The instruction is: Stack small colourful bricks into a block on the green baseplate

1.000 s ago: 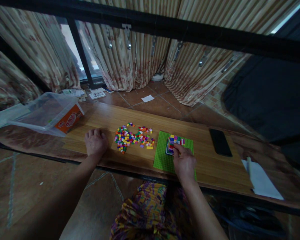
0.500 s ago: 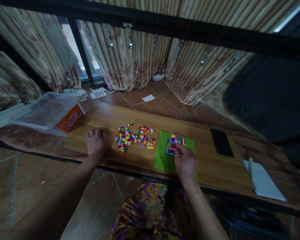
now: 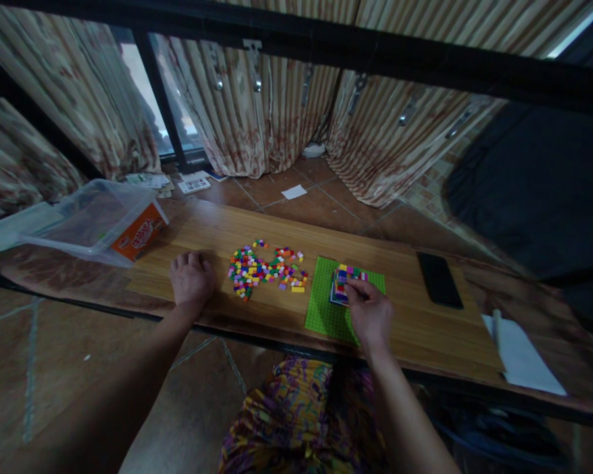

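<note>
A green baseplate (image 3: 325, 311) lies on the wooden table (image 3: 257, 230), with a small multicoloured brick build (image 3: 346, 279) standing on its far part. My right hand (image 3: 370, 313) rests on the plate, fingers pinched against the near right edge of the build; what they hold, if anything, is hidden. A loose pile of small coloured bricks (image 3: 267, 270) lies left of the plate. My left hand (image 3: 192, 279) rests on the table left of the pile, fingers curled under, holding nothing visible.
A clear plastic tub (image 3: 91, 220) with an orange label sits at the table's left end. A black phone (image 3: 439, 280) lies right of the baseplate, and white paper with a pen (image 3: 516, 352) at the far right. Curtains hang behind.
My right hand has shifted slightly right along the build's near edge. The left hand has stayed put.
</note>
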Motion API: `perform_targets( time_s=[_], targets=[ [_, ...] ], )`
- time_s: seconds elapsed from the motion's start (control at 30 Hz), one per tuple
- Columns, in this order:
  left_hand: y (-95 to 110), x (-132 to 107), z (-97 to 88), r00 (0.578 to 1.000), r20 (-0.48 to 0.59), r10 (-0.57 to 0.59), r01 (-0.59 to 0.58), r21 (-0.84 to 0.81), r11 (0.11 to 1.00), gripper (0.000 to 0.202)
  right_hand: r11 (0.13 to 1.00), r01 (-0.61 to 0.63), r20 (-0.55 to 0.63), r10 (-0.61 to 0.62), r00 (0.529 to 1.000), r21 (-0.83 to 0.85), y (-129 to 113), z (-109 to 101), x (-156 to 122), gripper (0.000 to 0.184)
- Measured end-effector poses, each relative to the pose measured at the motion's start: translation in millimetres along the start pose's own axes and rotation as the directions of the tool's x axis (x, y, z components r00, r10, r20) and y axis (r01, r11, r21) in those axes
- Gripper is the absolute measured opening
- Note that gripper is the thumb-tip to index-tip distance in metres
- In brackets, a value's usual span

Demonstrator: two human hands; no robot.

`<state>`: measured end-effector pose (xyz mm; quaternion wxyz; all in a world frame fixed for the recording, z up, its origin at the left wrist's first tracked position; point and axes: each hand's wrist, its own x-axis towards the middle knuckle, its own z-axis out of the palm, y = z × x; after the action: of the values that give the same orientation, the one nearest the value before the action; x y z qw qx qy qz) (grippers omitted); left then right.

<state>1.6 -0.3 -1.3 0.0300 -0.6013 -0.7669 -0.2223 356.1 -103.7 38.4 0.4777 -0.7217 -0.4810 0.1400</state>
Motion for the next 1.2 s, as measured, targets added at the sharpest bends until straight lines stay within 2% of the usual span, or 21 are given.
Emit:
perform_targets(
  time_s=[0.23, 0.47, 0.63, 0.77, 0.83, 0.9, 0.97, 1.07, 1.2],
  targets=[
    [3.2, -0.8, -2.9, 1.0, -0.011, 0.009, -0.009, 0.017, 1.0, 0.039, 0.994, -0.061, 0.013, 0.06, 0.998, 0.086, 2.5, 3.0, 1.4, 0.024],
    [1.3, -0.5, -1.4, 1.0, -0.011, 0.01, -0.01, 0.037, 0.999, 0.04, 0.996, -0.076, -0.002, 0.076, 0.997, 0.053, -5.9, 2.3, 3.1, 0.025],
    [1.2, 0.3, -1.0, 1.0, -0.005, 0.018, -0.018, 0.053, 0.998, 0.041, 0.988, -0.101, 0.026, 0.098, 0.995, 0.121, -3.2, 1.4, 2.3, 0.026],
    [2.1, -0.2, -1.6, 1.0, -0.007, 0.018, -0.018, 0.032, 0.999, 0.041, 0.97, -0.05, -0.102, 0.076, 0.992, 0.236, -3.6, -3.5, -1.6, 0.027],
    [2.7, -0.6, -2.0, 1.0, -0.012, 0.019, -0.019, 0.022, 1.0, 0.04, 0.969, -0.03, -0.163, 0.072, 0.984, 0.247, -6.6, -6.5, -5.8, 0.028],
    [3.0, -0.9, -2.3, 1.0, -0.013, 0.015, -0.015, 0.02, 1.0, 0.04, 0.973, -0.023, -0.177, 0.065, 0.982, 0.23, -11.5, -8.0, -12.7, 0.028],
    [3.1, -0.9, -2.3, 1.0, -0.007, 0.009, -0.009, 0.025, 1.0, 0.039, 0.979, -0.008, -0.148, 0.039, 0.988, 0.204, -17.5, -6.3, -22.7, 0.026],
    [2.7, -0.7, -1.5, 1.0, 0.0, 0.001, -0.001, 0.037, 0.999, 0.038, 0.986, 0.056, -0.026, -0.053, 0.998, 0.155, -25.4, 3.3, -40.3, 0.024],
    [2.3, -0.9, -0.3, 1.0, -0.013, 0.003, -0.002, 0.047, 0.999, 0.037, 0.983, 0.173, 0.156, -0.181, 0.971, 0.066, -31.2, 25.3, -53.8, 0.02]
  ],
)
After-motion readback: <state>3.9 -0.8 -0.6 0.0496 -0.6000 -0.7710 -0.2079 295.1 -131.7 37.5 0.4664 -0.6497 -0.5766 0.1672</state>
